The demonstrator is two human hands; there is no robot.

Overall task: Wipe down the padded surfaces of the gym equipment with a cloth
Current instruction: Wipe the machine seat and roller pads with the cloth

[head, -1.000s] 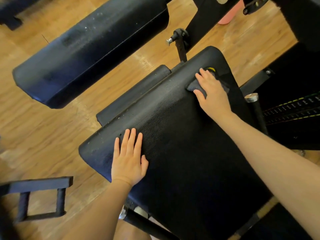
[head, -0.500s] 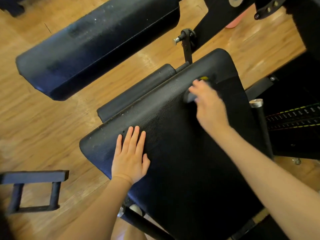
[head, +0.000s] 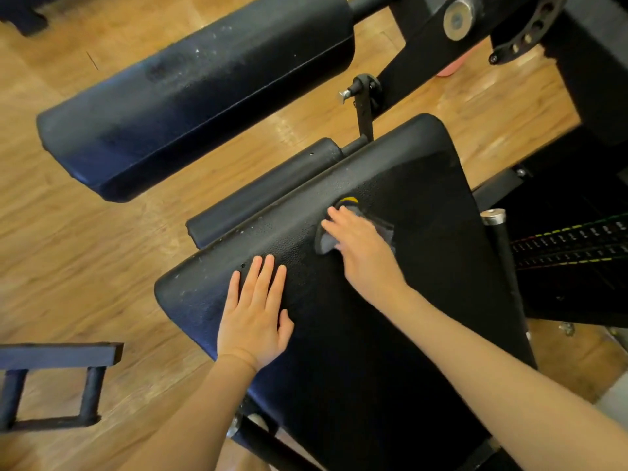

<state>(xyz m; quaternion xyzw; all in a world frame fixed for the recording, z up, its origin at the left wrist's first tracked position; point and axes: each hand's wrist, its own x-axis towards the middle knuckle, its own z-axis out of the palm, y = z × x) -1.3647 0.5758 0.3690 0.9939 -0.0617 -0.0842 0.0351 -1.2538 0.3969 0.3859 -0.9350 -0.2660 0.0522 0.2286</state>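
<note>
Under right hand (head: pixel 365 253), cloth (head: pixel 326 240) on pad (head: pixel 424 205)

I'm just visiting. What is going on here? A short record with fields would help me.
activity: wiping a black padded seat
left hand: flat on the seat's left part, fingers straight
right hand: pressing a grey cloth onto the seat
nearby: long padded roller above, wooden floor
</note>
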